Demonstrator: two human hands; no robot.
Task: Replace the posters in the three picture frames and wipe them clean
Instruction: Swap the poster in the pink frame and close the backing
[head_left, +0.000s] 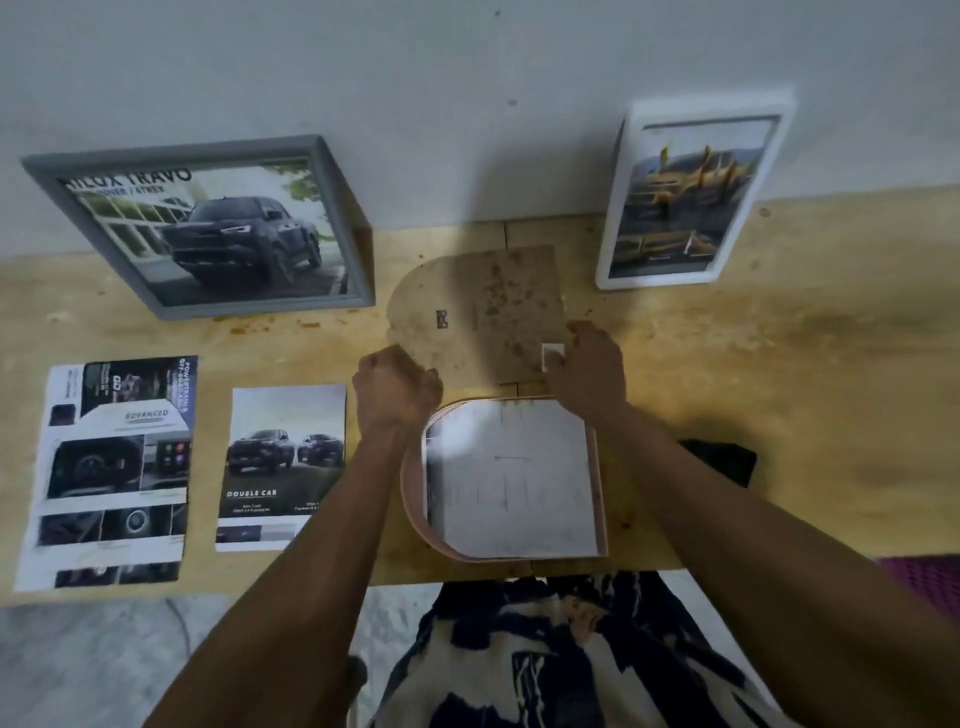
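A stained brown backing board (483, 306) with one rounded side lies on the wooden table. My left hand (395, 387) grips its near left edge and my right hand (589, 361) holds its near right corner by a small white tab. Just below, a pink arched frame (413, 525) lies face down with a pale sheet (511, 478) in it. A grey frame (208, 228) with a truck poster leans on the wall at left. A white frame (691, 192) with a yellow picture leans at right. Two loose posters lie at left: a multi-panel poster (111, 470) and a "Double Cab" poster (283, 465).
A black cloth (722, 460) lies on the wooden table (779, 364) right of my right forearm. The table's near edge runs just under the pink frame. Patterned clothing (545, 654) on my lap fills the bottom. A purple object (930, 577) shows at the right edge.
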